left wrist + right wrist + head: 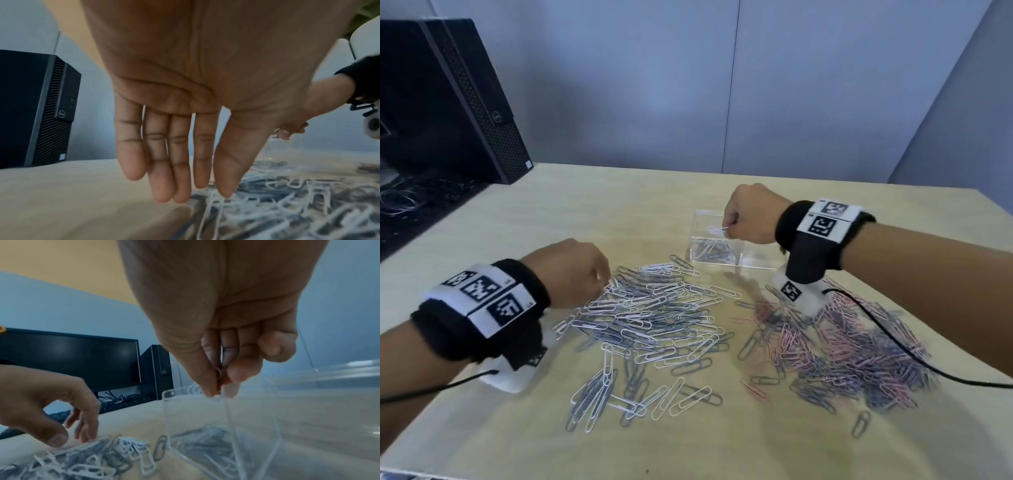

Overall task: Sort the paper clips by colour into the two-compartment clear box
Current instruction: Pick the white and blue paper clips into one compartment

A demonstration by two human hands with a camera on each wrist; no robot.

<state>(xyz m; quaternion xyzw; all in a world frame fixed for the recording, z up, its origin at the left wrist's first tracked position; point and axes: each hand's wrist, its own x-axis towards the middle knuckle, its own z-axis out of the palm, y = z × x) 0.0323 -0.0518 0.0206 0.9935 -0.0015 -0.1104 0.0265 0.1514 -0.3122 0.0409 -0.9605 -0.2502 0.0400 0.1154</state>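
Paper clips are spread over the tabletop point(510, 219) in two heaps: a white and grey pile point(650, 318) at the near centre and a pink and grey pile point(842, 346) to the right. Just beyond them the clear box point(726, 245) is set, with grey and white clips gathered in its left compartment; what lies in the right compartment cannot be made out. A single white clip point(717, 230) is pinched between thumb and fingertips of the right hand point(751, 214), held just above the left compartment's rim, as is confirmed in the right wrist view, where the grip point(219, 386) is seen pressed together on the wire. The left hand point(571, 270) is lowered onto the far left edge of the white and grey pile, its fingers point(162, 170) nearly straight and spread slightly, thumb tip touching a white clip. A black computer tower point(465, 99) is placed at the far left.
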